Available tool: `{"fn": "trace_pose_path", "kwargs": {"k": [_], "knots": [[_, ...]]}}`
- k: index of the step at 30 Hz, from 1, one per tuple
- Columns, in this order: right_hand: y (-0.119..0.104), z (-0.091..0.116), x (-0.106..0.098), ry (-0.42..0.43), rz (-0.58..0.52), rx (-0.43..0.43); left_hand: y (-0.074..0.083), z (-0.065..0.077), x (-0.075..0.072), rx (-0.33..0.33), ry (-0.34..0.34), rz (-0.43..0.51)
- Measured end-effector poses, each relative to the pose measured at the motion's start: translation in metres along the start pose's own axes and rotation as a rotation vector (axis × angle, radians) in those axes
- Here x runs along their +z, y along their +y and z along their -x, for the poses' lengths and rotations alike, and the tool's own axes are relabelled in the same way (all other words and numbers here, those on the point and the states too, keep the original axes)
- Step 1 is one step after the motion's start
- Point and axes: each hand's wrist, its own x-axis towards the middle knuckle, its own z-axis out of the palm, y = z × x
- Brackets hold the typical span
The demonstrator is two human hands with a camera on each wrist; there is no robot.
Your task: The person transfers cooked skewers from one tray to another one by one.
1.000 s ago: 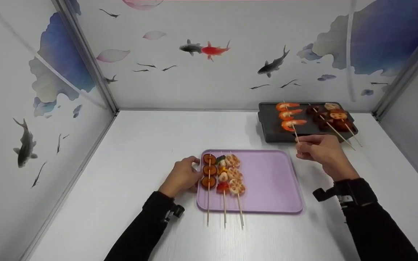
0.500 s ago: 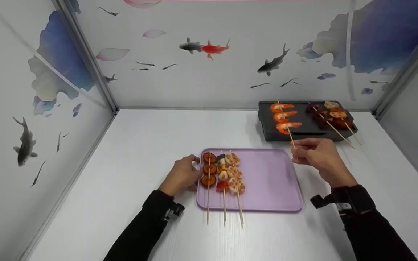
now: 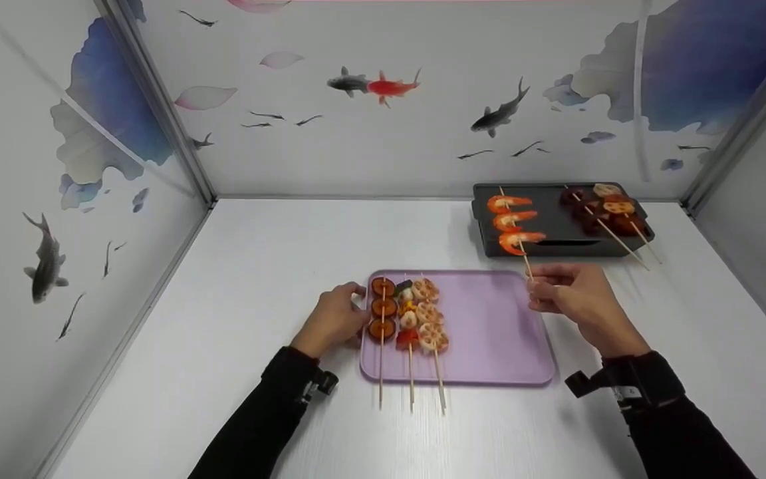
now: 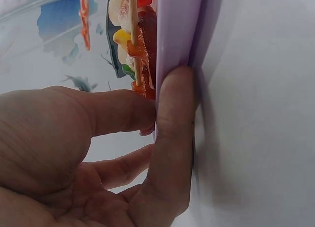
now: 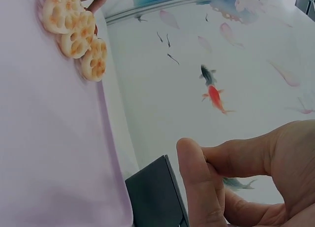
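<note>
My right hand (image 3: 579,296) pinches the stick end of a shrimp skewer (image 3: 514,221). Its three orange shrimps are over the left part of the black grill pan (image 3: 556,248); whether they touch it I cannot tell. In the right wrist view thumb and fingertips meet, and the skewer is out of sight. My left hand (image 3: 333,320) grips the left rim of the lilac tray (image 3: 489,326), thumb at the rim and a finger against the outer side in the left wrist view. On the tray lie an eggplant-like slice skewer (image 3: 383,308), a mixed vegetable skewer (image 3: 408,319) and a lotus root skewer (image 3: 431,319).
Two more skewers, one of dark chunks (image 3: 586,211) and one with lotus root and brown pieces (image 3: 621,207), lie on the pan's right side, sticks over its front edge. Fish-patterned walls (image 3: 356,153) enclose the white table (image 3: 276,246) at the back and sides.
My right hand has drawn the shrimp skewer left and toward me, bringing the hand close to the tray's right edge. The left hand stays on the tray.
</note>
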Motion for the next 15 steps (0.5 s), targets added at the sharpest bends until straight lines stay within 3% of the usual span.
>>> {"fn": "trace_pose_path", "kwargs": {"k": [15], "knots": [[0.006, 0.015, 0.015, -0.031, 0.038, 0.001, -0.001, 0.000, 0.001, -0.004, 0.010, 0.026]]}}
